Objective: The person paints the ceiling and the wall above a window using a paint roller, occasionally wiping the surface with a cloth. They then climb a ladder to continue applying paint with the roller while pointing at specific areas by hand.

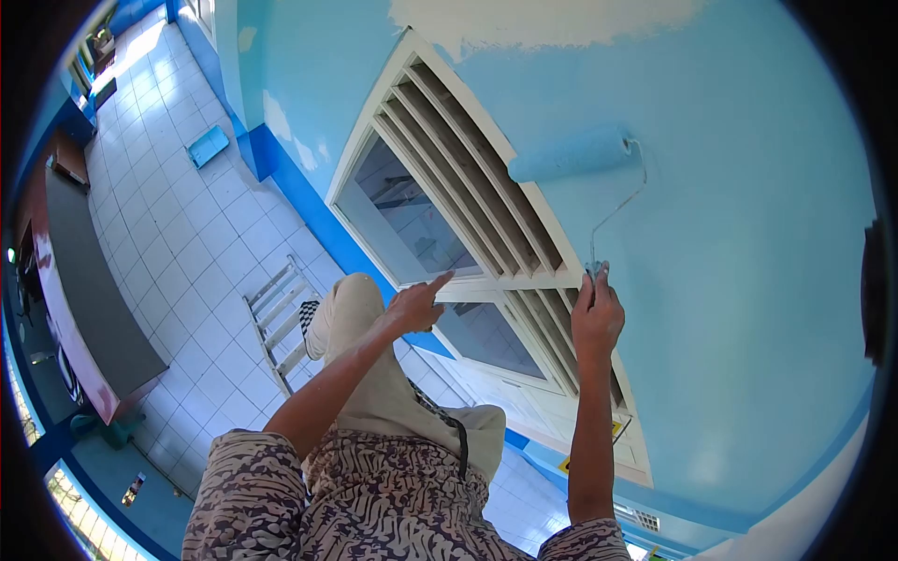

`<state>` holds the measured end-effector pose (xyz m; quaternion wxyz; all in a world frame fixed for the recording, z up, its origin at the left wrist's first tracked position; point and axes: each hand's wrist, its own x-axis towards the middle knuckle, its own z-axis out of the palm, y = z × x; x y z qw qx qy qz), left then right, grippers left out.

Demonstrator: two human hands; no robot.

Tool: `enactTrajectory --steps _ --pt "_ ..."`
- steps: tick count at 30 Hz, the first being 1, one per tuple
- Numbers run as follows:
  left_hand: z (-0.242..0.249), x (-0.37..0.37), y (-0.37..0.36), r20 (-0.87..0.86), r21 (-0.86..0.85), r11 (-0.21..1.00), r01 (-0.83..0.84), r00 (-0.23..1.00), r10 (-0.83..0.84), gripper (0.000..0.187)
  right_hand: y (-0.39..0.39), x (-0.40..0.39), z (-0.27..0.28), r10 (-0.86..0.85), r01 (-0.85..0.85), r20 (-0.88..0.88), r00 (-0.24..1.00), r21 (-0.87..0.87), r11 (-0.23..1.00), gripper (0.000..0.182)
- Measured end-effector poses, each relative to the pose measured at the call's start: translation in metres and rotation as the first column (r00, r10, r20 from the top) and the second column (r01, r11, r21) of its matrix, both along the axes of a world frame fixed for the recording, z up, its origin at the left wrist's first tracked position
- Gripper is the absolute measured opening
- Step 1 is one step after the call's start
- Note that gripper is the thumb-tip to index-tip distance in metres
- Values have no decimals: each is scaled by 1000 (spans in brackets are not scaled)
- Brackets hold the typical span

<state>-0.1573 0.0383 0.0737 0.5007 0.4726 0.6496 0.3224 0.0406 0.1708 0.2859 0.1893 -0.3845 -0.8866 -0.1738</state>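
Observation:
My right hand (599, 313) is closed around the handle of a paint roller. The roller's light blue sleeve (571, 155) lies against the blue wall (730, 280), beside the upper edge of the louvred window frame (482, 117). A thin bent wire joins the sleeve to the handle. My left hand (418, 304) is in front of the window's lower part, its index finger stretched out and the other fingers curled, with nothing seen in it. Whether that fingertip touches the frame, I cannot tell.
An aluminium ladder (276, 323) stands below, by my knee. On the white tiled floor (187, 243) lies a blue paint tray (208, 147). A long counter with a grey top (84, 280) runs along the left. Unevenly painted white patches (552, 21) show on the wall above.

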Motion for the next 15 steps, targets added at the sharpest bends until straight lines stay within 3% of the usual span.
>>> enactTrajectory --steps 2,10,15 --pt "13 -20 35 -152 22 1000 -18 988 21 79 -7 13 -1 -89 86 -42 995 -73 994 37" --pt "65 -68 165 -535 56 997 50 845 -13 93 0 -82 -9 -50 40 -136 989 -77 996 36" --pt "55 -80 190 -555 34 999 -7 832 25 96 0 -67 -13 -49 36 -147 988 -90 995 26"
